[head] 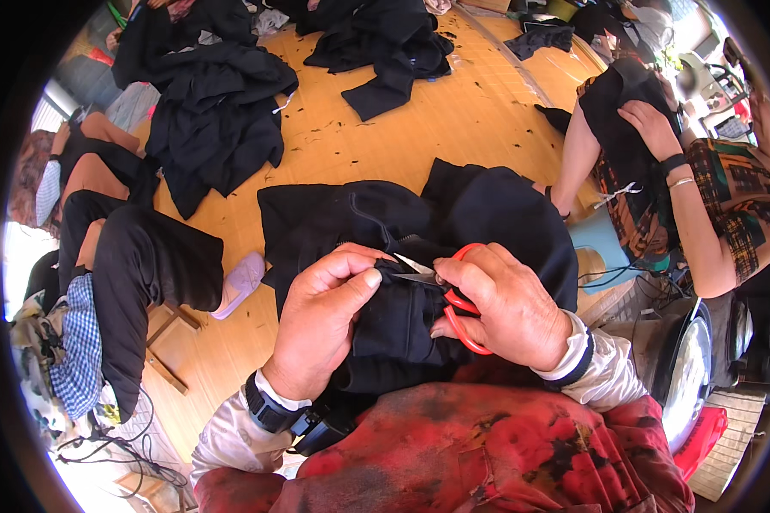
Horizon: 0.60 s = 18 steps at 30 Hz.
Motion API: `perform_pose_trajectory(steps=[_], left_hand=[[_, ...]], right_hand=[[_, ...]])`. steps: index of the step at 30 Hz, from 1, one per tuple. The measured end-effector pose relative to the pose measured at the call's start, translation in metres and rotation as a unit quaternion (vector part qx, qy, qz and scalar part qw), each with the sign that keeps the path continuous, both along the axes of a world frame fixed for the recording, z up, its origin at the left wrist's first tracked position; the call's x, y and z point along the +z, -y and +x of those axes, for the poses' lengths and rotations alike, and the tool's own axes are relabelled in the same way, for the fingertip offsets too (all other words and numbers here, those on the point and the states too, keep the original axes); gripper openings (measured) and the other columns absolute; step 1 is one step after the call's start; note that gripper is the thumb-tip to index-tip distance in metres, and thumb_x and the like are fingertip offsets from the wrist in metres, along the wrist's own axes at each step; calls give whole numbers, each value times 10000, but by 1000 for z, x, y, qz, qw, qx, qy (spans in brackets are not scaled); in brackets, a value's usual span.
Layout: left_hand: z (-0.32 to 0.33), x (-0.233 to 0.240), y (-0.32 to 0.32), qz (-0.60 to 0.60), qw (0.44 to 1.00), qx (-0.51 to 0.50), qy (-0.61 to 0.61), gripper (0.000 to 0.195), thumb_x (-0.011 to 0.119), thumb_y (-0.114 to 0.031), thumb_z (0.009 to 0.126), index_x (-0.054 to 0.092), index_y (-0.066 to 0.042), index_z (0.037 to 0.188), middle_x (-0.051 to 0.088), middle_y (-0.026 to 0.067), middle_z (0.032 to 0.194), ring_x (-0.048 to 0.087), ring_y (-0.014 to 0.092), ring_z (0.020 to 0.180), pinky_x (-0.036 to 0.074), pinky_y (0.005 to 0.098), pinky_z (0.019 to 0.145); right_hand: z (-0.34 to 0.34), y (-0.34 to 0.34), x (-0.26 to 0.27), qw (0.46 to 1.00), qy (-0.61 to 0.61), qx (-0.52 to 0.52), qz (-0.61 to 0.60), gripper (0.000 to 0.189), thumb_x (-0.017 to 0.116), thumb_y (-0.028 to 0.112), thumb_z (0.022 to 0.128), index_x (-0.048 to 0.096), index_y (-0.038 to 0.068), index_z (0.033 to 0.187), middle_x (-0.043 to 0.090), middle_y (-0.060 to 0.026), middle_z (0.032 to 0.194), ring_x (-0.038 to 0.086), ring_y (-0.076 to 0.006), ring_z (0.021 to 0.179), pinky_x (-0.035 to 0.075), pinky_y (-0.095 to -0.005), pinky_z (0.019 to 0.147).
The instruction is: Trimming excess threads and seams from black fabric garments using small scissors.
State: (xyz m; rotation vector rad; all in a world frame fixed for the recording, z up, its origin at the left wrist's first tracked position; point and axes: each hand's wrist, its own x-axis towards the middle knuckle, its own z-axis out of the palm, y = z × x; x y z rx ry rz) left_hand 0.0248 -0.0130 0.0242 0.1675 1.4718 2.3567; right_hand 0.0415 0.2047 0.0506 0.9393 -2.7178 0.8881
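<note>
A black garment [394, 333] with seams and part of a zipper lies over my lap and spreads forward. My left hand [324, 314] pinches a fold of its cloth between thumb and fingers. In my right hand [504, 304] is a pair of scissors with red handles [465, 333]. Their blades are parted and point left, close to the pinched fold. Whether the blades touch the cloth I cannot tell.
Piles of black garments [221, 115] lie on the wood-coloured floor [333, 141] ahead. People sit left and right; the right one holds black cloth [622, 109]. A light blue stool [597, 247] stands at right, a round metal object [690, 372] nearer me. Cables [135, 442] trail at lower left.
</note>
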Motion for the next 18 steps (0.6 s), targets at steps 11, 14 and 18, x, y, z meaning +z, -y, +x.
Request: perform_pose_trajectory(steps=[11,14,18], left_hand=[[1,-2,-10,36,995,29,90,129,561,-42,889,629,15,981,623,33,961,555,100,885,429,241,827],[-1,-2,-10,72,995,37,66,132,571,-55,890,639,7,985,623,23,964,553,99,893,424,242,832],[-5,0,-9,91,992,24,83,143,568,-66,895,642,4,996,622,27,979,550,102,912,413,247,857]], right_hand=[[-15,-8,17,994,-25,42,98,525,770,270,671,509,65,1078,558,-115,889,554,-317,835,461,-403,735],[-21,-8,31,997,-24,62,36,501,771,228,714,497,54,1096,549,-101,851,566,-250,785,467,-336,712],[-12,15,64,889,254,3,-381,441,738,104,788,461,51,1127,474,-50,774,473,-99,660,412,-204,622]])
